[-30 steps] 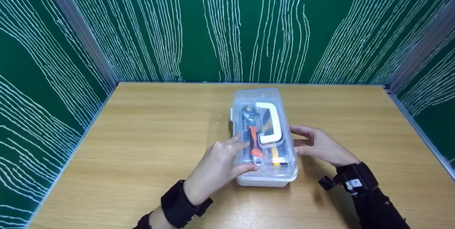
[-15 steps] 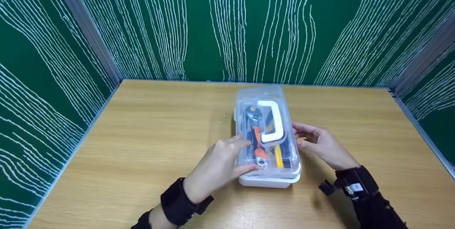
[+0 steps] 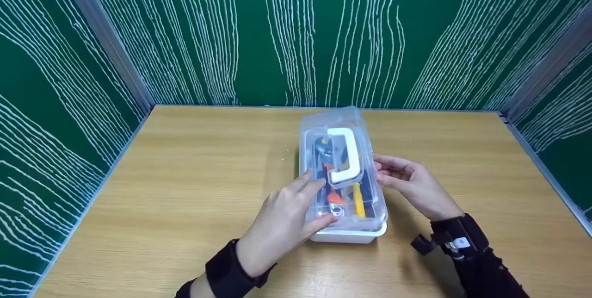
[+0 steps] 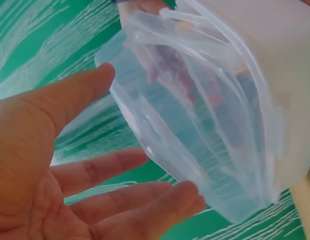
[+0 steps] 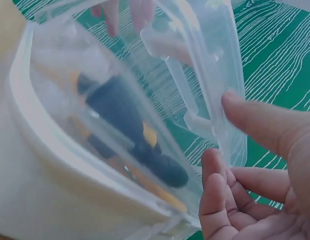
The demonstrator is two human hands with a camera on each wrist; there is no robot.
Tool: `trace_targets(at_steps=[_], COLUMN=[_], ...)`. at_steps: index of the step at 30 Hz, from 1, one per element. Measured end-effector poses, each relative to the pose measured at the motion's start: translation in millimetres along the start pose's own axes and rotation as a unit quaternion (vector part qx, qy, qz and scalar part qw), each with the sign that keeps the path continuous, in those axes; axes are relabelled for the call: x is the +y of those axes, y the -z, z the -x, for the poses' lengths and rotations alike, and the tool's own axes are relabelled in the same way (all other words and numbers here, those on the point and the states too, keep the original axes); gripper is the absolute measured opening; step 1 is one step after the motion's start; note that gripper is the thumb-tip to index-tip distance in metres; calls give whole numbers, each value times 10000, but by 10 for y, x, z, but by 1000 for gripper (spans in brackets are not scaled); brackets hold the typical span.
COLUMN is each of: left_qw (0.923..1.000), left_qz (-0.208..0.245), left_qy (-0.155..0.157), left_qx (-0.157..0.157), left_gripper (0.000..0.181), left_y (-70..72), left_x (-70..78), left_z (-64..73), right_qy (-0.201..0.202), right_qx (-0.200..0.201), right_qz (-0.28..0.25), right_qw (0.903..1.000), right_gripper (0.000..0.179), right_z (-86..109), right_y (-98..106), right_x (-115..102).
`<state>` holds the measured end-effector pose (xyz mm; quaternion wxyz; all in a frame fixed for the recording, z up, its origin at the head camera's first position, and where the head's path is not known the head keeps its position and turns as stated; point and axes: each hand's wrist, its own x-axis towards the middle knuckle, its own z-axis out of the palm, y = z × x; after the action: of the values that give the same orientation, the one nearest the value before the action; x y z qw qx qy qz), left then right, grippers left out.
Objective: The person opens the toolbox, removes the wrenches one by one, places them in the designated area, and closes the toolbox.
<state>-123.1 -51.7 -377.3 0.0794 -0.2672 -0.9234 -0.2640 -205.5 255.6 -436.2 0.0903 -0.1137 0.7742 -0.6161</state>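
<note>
A clear lid [image 3: 344, 196] with a white handle [image 3: 354, 154] sits tilted on a white-based toolbox [image 3: 349, 237], its right side raised off the base. Through the lid I see an adjustable wrench [image 3: 334, 194] with an orange and black grip and a tool with a yellow handle [image 3: 359, 201]. My left hand [image 3: 284, 217] touches the lid's left side with thumb and fingers spread. My right hand [image 3: 414, 184] holds the lid's right edge between thumb and curled fingers. In the right wrist view, a dark and orange tool [image 5: 124, 117] shows inside the box.
The toolbox stands on a wooden table [image 3: 208, 164] right of the middle. Green panels [image 3: 259, 34] with white lines close off the back and both sides. Each wrist wears a black strap [image 3: 460, 238].
The lid's right side has risen from the base and the lid has tilted left. My right hand has moved up with it. My left hand has stayed on the left side.
</note>
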Motion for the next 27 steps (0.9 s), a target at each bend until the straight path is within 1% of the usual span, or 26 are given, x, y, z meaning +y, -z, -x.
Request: trace_targets(at_steps=[2,4,6,7,10,13,15,18,20,21,23,27], left_qw=[9997,9981,9939,9902,9725,9465,9286,9030,8894,8848,8785,8738], left_qz=[-117,-329,-628,-855,-1651,-2446,-2884,-3429,-3713,-3821,-3974,-4167], left_qy=[-116,-354,-663,-842,-1328,-1715,-1899,-2045,-2093,-2093,-2100,-2088], left_qx=[173,392,613,719,965,1218,1356,1591,1649,1654,1620,1389], left_gripper=[63,64,64,64,62,56,46,33,27,27,26,27], left_y=[5,0,-17,-32,-91,-172,-242,-361,-429,-456,-500,-556], left_x=[56,119,190,229,356,489,562,628,645,651,659,678], left_z=[30,57,68,71,65,35,1,-69,-121,-148,-203,-292], right_qy=[2,38,108,146,300,347,354,313,331,331,354,393], right_qx=[14,20,-7,-39,-190,-307,-327,-286,-286,-272,-270,-231], right_qz=[-99,-236,-408,-609,-1257,-1852,-1959,-1972,-1975,-1968,-1969,-1995], right_qw=[10000,9997,9991,9980,9914,9816,9794,9794,9793,9795,9794,9788], right_gripper=[58,57,57,56,55,53,52,50,49,48,46,46], right_z=[-3,-4,4,9,24,27,34,37,45,45,46,57], right_y=[-20,-34,-38,-38,-29,-28,-27,-31,-33,-37,-44,-61], right_x=[-8,-11,-13,-14,-22,-38,-56,-74,-78,-77,-74,-76])
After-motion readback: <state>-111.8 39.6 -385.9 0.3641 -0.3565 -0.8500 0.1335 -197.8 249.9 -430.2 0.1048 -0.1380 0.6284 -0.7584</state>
